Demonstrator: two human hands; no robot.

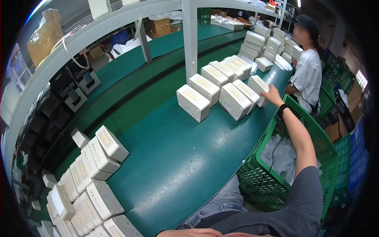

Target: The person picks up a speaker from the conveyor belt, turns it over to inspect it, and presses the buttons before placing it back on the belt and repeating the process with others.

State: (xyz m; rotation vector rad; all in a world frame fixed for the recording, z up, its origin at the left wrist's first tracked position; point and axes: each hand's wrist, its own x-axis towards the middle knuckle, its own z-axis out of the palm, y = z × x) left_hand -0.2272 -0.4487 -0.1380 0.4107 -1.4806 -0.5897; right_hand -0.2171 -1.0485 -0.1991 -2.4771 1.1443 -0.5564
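Note:
My right hand point(272, 95) reaches far across to the right, closed around the edge of a cream box point(258, 89) with rounded corners and gold script. That box stands on edge at the near end of a short row. Just left of it are two more cream boxes point(235, 101), and behind them runs a second row of the same boxes point(193, 102). At the bottom edge part of my left hand point(193, 233) shows, low in front of my body; its fingers are mostly cut off, so what it does is hidden.
Many similar boxes point(106, 197) are packed at the left of the green table point(169, 158). A green crate point(252, 173) with clear plastic bags stands at the right edge. A grey post point(190, 43) rises behind the rows. A person point(308, 71) works beside stacked boxes point(252, 43) at the far right.

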